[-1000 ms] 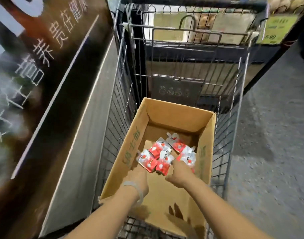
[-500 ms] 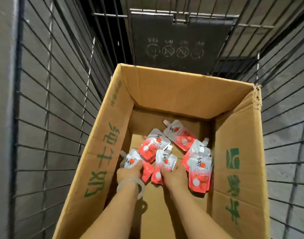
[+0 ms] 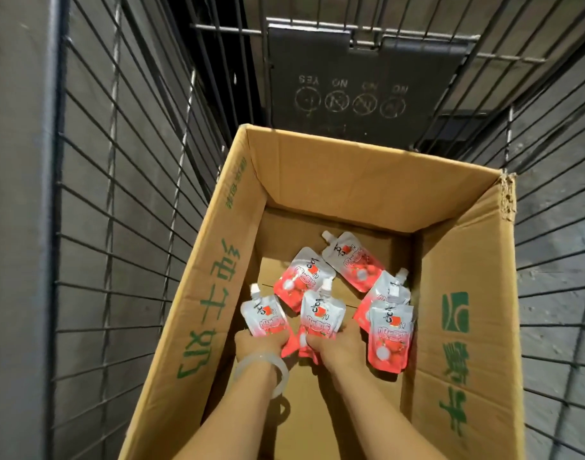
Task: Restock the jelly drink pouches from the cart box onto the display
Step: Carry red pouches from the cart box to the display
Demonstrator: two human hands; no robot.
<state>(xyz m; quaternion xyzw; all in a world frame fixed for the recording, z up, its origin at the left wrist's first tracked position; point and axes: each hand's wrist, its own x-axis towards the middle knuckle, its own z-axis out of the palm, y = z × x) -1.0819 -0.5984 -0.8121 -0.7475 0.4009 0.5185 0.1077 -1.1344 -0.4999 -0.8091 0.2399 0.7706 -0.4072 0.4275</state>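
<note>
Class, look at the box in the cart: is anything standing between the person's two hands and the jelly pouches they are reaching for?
Nothing visible does. The left hand and right hand are already on the nearest pouches at the bottom of the open cardboard box.

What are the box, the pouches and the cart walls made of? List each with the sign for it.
Box: brown corrugated cardboard, matte; its torn corner is frayed.
Pouches: probably flexible plastic film, glossy print, white spouts; one crumples in the right hand.
Cart walls: thin wire grid, apparently metal with a dull grey finish.
</note>
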